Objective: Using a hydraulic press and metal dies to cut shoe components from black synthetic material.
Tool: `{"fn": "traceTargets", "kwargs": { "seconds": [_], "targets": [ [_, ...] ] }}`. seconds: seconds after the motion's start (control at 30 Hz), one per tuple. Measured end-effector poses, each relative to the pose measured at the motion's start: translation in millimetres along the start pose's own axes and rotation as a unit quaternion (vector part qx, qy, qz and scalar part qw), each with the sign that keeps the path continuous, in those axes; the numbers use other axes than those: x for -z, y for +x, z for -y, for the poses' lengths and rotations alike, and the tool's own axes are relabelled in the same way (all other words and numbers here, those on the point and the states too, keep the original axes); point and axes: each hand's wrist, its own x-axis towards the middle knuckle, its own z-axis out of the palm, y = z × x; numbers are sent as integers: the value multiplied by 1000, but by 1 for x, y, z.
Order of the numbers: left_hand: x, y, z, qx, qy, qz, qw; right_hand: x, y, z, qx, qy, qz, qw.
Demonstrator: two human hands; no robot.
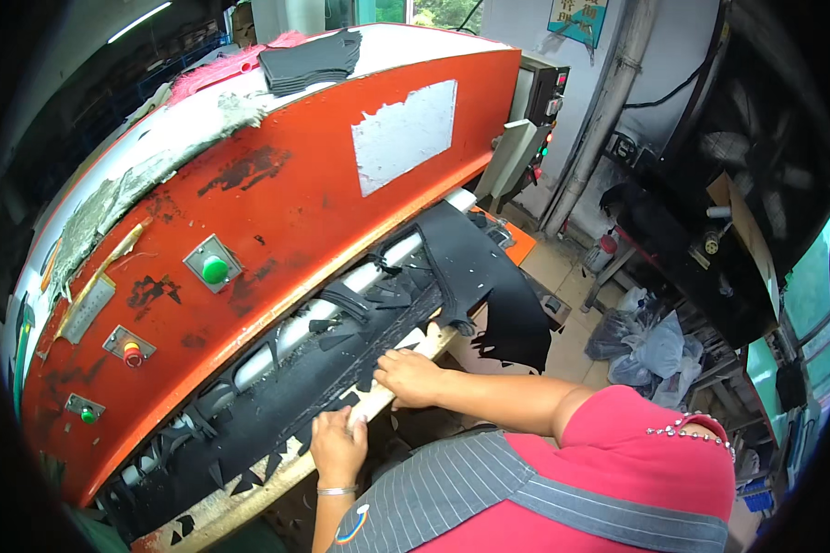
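Landmark: the large orange press head (277, 230) of the cutting machine. A pale grey rectangular patch of torn label (404, 135) sits on its front face, upper right. Left of it on the same face are a green round button (214, 269) on a square grey plate, a smaller red-and-yellow button (132, 353) below that, and a small green button (87, 415) lowest. A stack of dark cut pieces (310, 59) lies on top of the head. A blue-green sign (576, 18) hangs on the wall beyond the head's right end.

Under the head lies the black sheet material (341, 359), full of cut-out holes, its right end draping off the bed. The left hand (337, 448) rests, fingers curled, on the bed's wooden front edge (378, 396) just beside the sheet. The right hand (406, 376) lies flat, fingers together, pressing on the sheet's near edge.
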Motion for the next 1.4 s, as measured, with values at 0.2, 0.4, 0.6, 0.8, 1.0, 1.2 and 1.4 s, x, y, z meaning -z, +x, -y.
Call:
{"fn": "traceTargets", "kwargs": {
  "seconds": [0.2, 0.4, 0.6, 0.8, 1.0, 1.2, 1.4],
  "targets": [
    [-14, 11, -20, 74, -5, -51, 996, -1, -5, -16, 24, 19, -48, 998],
    [-1, 18, -37, 185, 79, 180, 963, -13, -37, -28, 121, 70, 48, 989],
    [-45, 59, -69, 25, -34, -15, 999, 77, -21, -87, 199, 126, 77, 969],
    [-102, 107, -94, -47, 27, -116, 992, 85, 73, -132, 320, -144, -35, 936],
    [-111, 79, -107, -87, 27, -45, 995, 81, 125, -122, 415, -315, 139, 842],
    [-99, 88, -109, -89, -28, 29, 995, 63, 167, -111, 390, -334, 317, 798],
    [-95, 98, -103, -96, -120, -68, 986, 48, 166, -108, 397, -258, 222, 852]
  ]
}}
